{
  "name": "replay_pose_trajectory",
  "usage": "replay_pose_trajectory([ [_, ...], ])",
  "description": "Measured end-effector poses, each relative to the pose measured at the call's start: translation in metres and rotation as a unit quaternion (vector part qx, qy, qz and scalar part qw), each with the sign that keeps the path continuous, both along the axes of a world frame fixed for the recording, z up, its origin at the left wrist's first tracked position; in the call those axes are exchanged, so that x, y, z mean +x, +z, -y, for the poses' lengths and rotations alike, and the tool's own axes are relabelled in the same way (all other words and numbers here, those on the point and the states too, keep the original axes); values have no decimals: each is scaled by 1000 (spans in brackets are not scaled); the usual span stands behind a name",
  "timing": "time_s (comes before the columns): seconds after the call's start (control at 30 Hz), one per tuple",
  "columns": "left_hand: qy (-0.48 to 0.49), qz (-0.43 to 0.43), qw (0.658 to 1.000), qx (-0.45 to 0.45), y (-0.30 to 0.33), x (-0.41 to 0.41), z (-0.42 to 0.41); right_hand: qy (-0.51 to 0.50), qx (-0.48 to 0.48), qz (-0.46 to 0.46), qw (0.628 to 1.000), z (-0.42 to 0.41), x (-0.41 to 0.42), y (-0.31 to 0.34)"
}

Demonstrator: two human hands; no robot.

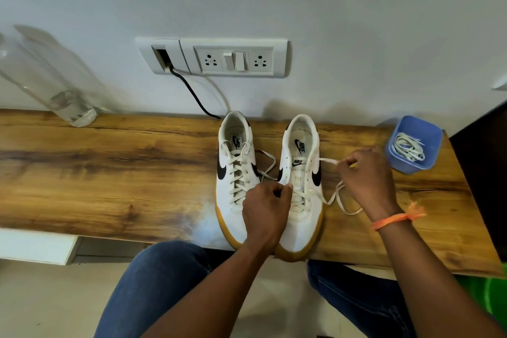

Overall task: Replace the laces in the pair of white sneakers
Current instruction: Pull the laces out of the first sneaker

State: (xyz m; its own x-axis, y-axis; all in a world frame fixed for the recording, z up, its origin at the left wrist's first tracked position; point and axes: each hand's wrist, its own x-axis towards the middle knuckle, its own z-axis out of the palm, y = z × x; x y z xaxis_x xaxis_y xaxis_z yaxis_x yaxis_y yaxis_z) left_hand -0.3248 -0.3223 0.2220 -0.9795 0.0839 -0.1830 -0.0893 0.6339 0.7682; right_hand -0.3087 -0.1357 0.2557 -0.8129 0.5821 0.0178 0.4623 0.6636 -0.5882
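White gum-soled sneakers (270, 186) stand side by side on the wooden tabletop (109, 173). Left hand (264, 214) pinches the right shoe's cream lace (333, 197) low down; right hand's (366, 175) grip is clamped on its loose end.

"NIKE" with a swoosh is printed on the insole and the tongue label of the right sneaker (300, 173); the left sneaker (236, 167) carries similar marks, partly hidden by its laces.
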Motion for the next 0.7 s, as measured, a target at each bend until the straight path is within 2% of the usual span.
replay_pose_trajectory([
  [0.1, -64, 50, 997, 19, 14, -17, 10, -45, 26, 2, 999, -7, 3, 0],
  [0.17, -116, 58, 991, -32, 31, -35, 18, -42, 42, -4, 998, -1, 2, 1],
  [0.23, -156, 13, 980, -120, 47, -43, 25, 23, 41, -31, 998, 12, 0, 3],
  [0.3, -207, -18, 962, -180, 55, -33, 25, 102, 9, -21, 995, 26, -1, 0],
  [0.43, -346, 28, 904, -249, 36, 22, 15, 187, -9, 46, 981, 49, 6, -18],
  [0.53, -359, 30, 886, -291, 14, 41, 12, 191, 7, 53, 980, 54, 8, -24],
  [0.7, -359, 15, 881, -308, 8, 42, 11, 190, 42, 41, 980, 61, 8, -16],
])
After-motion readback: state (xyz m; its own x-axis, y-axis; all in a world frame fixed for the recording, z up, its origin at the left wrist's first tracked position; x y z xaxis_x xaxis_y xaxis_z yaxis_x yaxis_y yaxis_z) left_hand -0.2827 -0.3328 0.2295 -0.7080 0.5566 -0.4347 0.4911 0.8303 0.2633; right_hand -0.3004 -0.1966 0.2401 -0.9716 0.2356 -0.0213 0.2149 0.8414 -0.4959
